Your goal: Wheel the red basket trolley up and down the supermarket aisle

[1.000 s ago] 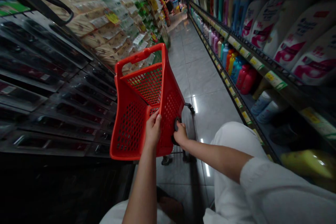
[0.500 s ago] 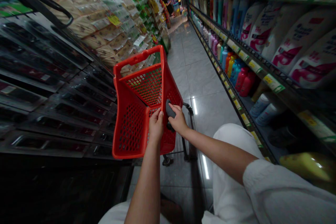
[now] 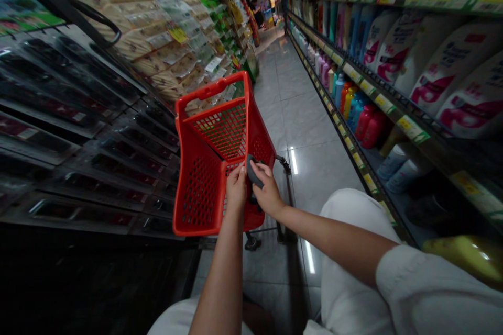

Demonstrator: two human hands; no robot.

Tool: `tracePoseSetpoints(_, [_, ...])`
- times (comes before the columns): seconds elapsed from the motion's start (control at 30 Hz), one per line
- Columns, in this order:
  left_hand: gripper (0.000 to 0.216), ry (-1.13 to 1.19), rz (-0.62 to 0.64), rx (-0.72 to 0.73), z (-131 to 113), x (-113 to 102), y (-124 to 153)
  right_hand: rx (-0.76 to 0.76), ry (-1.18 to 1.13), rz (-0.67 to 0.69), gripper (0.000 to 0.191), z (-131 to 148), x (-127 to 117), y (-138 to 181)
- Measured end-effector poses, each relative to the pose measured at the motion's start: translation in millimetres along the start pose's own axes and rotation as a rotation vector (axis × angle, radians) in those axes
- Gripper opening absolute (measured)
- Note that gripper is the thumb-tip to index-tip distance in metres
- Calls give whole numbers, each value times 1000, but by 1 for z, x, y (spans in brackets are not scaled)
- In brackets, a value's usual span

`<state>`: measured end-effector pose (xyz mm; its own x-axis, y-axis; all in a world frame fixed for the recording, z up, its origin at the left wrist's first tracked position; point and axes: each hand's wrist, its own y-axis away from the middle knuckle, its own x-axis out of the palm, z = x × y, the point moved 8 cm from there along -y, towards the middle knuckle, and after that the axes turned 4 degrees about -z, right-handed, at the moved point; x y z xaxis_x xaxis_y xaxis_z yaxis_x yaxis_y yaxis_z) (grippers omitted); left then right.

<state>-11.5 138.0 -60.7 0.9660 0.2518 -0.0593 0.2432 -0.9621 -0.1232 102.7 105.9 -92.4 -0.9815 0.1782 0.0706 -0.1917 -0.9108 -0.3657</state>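
A red perforated shopping trolley basket [image 3: 204, 178] stands in the aisle just ahead of me. My left hand [image 3: 236, 191] is closed over its near rim. Beside it, my right hand [image 3: 267, 191] is wrapped round the trolley's dark grey handle [image 3: 253, 170], which sticks up above the rim. The two hands almost touch. The basket's inside looks bare where I can see it. My white trouser leg [image 3: 349, 230] is bent up at the lower right.
Dark packaged goods hang on the rack [image 3: 78, 131] at left, with pale packets above. Shelves [image 3: 377, 94] of shampoo and detergent bottles run along the right. The grey tiled aisle floor [image 3: 298, 115] stretches ahead. A person [image 3: 257, 10] is at the far end.
My right hand has risen from low on the basket's side to the rim, bringing the dark handle up with it. The left hand stayed on the rim.
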Motion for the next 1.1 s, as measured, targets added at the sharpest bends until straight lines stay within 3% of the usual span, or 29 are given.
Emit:
tracePoseSetpoints(0.27, [50, -5, -13, 44, -3, -1, 2, -70, 189, 96, 82, 1, -1, -65])
tracePoseSetpoints(0.57, [45, 47, -16, -45, 6, -5, 1, -241, 401, 309, 71, 34, -10, -22])
tracePoseSetpoints(0.73, [51, 59, -2, -65, 5, -4, 8, -270, 485, 228, 63, 32, -12, -68])
tracePoseSetpoints(0.83, [55, 82, 16, -79, 4, -2, 10, -270, 438, 217, 69, 26, -10, -86])
tracePoseSetpoints(0.93, [55, 91, -4, -89, 4, -5, 7, -284, 409, 266, 76, 24, -9, -79])
tracePoseSetpoints(1.1, [57, 91, -57, -68, 10, -15, -1, -342, 407, 393, 79, 35, -10, -31])
